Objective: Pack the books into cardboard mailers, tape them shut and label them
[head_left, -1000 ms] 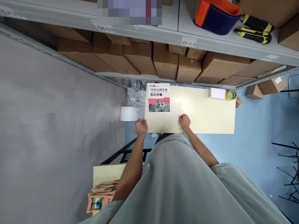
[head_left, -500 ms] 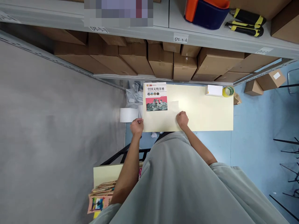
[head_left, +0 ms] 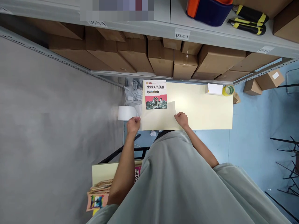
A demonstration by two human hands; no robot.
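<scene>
A thin, whitish, see-through sheet (head_left: 161, 119) stretches between my two hands over the pale-yellow tabletop (head_left: 207, 115). My left hand (head_left: 133, 125) pinches its left side, just past the table's left edge. At the right, my right hand (head_left: 181, 119) is closed on the sheet's other side. A book (head_left: 156, 95) with a white and pink cover and Chinese lettering lies flat behind the sheet, its lower part close to the sheet's far edge. Left of the table, a white roll (head_left: 127, 113) sits near my left hand. Whether the sheet joins the roll is unclear.
A white box (head_left: 214, 89) and a yellow-green tape roll (head_left: 228, 90) stand at the table's back right. Above the back edge, a metal shelf (head_left: 149, 28) holds several cardboard boxes (head_left: 161, 62). Stacked books (head_left: 100, 189) lie at lower left.
Both hands have shifted slightly left, drawing the sheet with them. Its right edge now looks lifted and slanted. The book stays in place; the view has tilted a little.
</scene>
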